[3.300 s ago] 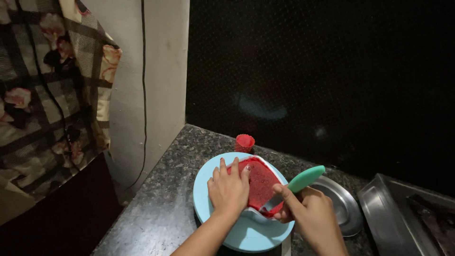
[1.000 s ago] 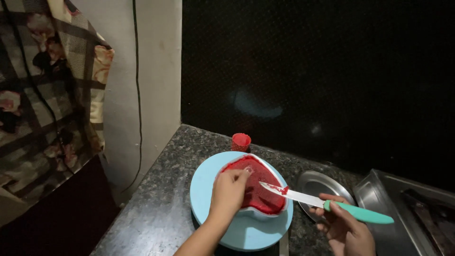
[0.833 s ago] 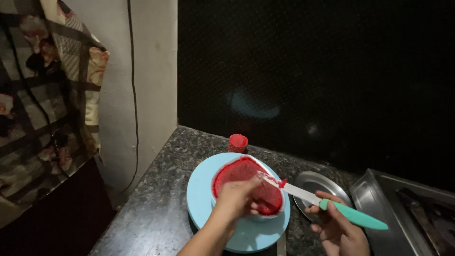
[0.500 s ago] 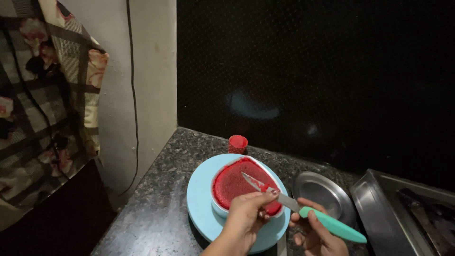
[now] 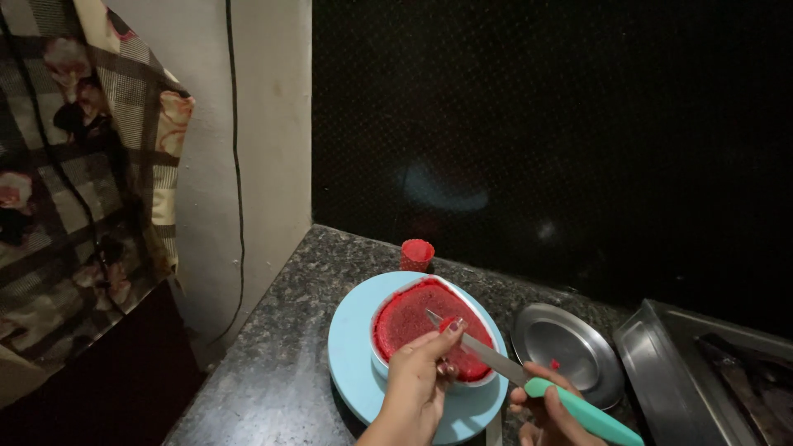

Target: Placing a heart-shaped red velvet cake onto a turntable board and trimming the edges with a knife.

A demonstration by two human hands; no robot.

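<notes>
Cake [image 5: 417,318] on turntable [image 5: 355,363]; cup [image 5: 416,253] behind; plate [image 5: 570,351] right; tray [image 5: 661,372] beyond.

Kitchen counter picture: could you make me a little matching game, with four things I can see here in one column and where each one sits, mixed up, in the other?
Things:
1. red cake
2. small red cup
3. steel plate
4. knife

Places:
A. behind the round blue board, near the dark wall
B. in the right hand, blade over the cake
C. on the blue board, touched by the left hand
D. on the counter, right of the blue board

Pairs: 1-C, 2-A, 3-D, 4-B
</notes>
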